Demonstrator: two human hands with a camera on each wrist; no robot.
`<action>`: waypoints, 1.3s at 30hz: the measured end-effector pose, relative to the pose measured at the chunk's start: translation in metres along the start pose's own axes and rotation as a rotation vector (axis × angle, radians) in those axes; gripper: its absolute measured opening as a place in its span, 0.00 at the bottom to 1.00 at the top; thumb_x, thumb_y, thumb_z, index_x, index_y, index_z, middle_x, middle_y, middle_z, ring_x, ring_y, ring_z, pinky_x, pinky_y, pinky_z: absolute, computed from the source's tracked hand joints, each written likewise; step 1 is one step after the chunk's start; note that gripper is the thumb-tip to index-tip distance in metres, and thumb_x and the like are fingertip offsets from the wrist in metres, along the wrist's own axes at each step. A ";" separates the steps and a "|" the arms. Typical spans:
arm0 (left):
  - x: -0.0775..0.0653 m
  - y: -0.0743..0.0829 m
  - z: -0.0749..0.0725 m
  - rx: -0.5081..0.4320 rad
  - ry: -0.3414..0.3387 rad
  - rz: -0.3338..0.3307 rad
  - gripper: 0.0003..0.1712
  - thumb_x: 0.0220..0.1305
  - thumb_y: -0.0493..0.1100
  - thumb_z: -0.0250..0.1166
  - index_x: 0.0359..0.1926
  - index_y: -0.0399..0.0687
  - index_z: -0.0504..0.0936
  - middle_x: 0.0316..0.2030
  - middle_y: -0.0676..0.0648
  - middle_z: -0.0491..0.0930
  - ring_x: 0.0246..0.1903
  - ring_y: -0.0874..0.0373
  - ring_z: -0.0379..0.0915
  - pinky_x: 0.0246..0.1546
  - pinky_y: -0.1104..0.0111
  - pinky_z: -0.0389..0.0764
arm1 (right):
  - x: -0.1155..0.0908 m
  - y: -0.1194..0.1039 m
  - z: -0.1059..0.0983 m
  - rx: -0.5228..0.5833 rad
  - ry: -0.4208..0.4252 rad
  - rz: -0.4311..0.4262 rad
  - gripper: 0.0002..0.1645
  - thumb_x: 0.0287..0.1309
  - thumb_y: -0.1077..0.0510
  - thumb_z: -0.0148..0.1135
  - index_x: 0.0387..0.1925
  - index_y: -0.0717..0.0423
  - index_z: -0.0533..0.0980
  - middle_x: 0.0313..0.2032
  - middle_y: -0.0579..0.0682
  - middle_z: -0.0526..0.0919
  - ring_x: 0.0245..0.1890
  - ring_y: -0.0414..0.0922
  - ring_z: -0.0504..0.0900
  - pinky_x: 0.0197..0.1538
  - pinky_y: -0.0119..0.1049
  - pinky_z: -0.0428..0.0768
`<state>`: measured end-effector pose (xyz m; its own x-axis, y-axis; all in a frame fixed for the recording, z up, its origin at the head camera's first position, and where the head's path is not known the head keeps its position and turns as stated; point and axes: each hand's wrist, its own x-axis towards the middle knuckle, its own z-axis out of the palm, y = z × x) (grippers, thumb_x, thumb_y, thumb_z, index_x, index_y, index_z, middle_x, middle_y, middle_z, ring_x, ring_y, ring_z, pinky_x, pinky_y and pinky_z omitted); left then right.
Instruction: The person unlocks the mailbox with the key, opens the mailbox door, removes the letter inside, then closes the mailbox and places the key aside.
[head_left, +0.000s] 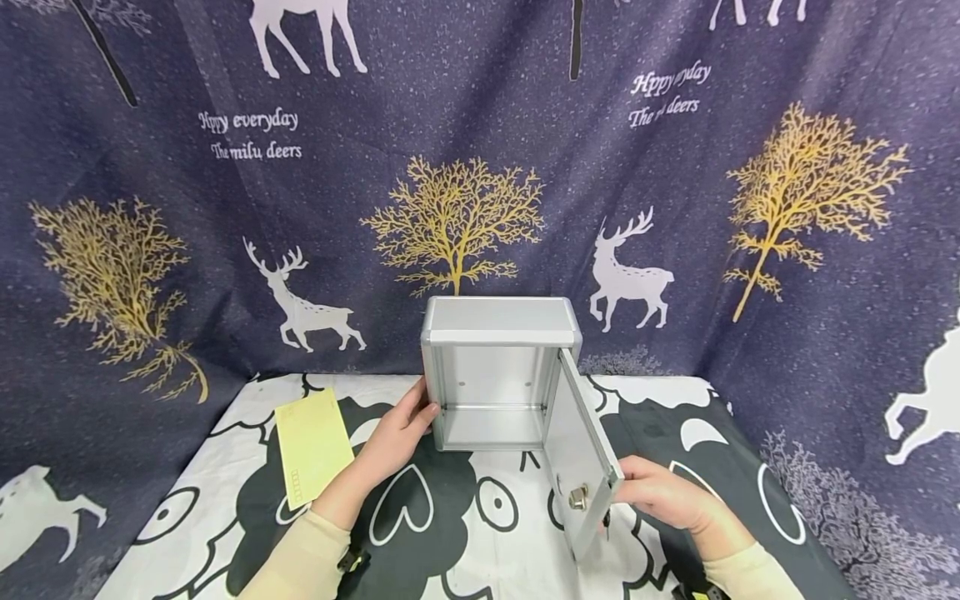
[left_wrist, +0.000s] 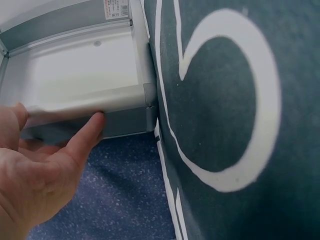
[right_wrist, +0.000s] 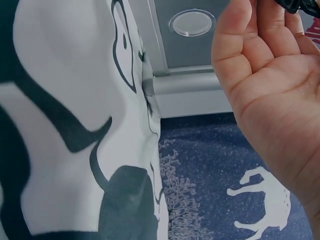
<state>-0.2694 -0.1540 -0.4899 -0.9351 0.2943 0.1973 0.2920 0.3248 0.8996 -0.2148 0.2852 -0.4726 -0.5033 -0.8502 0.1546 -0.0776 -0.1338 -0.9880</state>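
A grey metal box (head_left: 501,317) stands on the table with its front facing me and its interior exposed. Its hinged door (head_left: 579,454) swings out toward me on the right, with a lock (head_left: 577,497) on the inner face. My left hand (head_left: 393,433) holds the box's left wall, thumb at the front edge; the left wrist view shows fingertips (left_wrist: 97,120) at the rim. My right hand (head_left: 663,492) touches the door's outer side near its free edge. A black key (right_wrist: 295,6) hangs beside its fingers, whose tips are cut off in the right wrist view.
A yellow envelope (head_left: 313,446) lies on the table left of my left forearm. The black-and-white patterned cloth (head_left: 495,504) covers the table. A dark blue curtain (head_left: 480,108) with deer and trees hangs close behind the box.
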 end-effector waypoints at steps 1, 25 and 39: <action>0.000 0.000 0.000 -0.003 0.002 0.001 0.41 0.91 0.53 0.55 0.92 0.52 0.49 0.84 0.33 0.61 0.79 0.37 0.67 0.68 0.47 0.83 | 0.001 0.000 0.001 -0.004 -0.010 -0.006 0.21 0.80 0.72 0.45 0.51 0.69 0.87 0.38 0.67 0.91 0.45 0.47 0.90 0.60 0.41 0.85; -0.003 0.000 0.000 -0.007 0.014 0.001 0.41 0.90 0.55 0.56 0.92 0.61 0.51 0.82 0.37 0.67 0.77 0.41 0.71 0.67 0.53 0.85 | 0.031 0.017 0.030 -0.013 -0.007 -0.016 0.19 0.86 0.67 0.45 0.50 0.81 0.78 0.38 0.82 0.80 0.47 0.42 0.90 0.58 0.40 0.87; -0.002 -0.001 0.004 -0.010 0.039 0.013 0.40 0.90 0.52 0.57 0.92 0.56 0.52 0.81 0.34 0.67 0.77 0.38 0.71 0.66 0.51 0.85 | 0.055 0.024 0.053 -0.075 0.118 -0.003 0.19 0.86 0.65 0.49 0.47 0.77 0.81 0.41 0.60 0.92 0.48 0.43 0.89 0.58 0.37 0.85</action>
<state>-0.2669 -0.1519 -0.4929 -0.9384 0.2630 0.2241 0.3025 0.3118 0.9007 -0.1987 0.2078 -0.4872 -0.6004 -0.7833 0.1611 -0.1416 -0.0942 -0.9854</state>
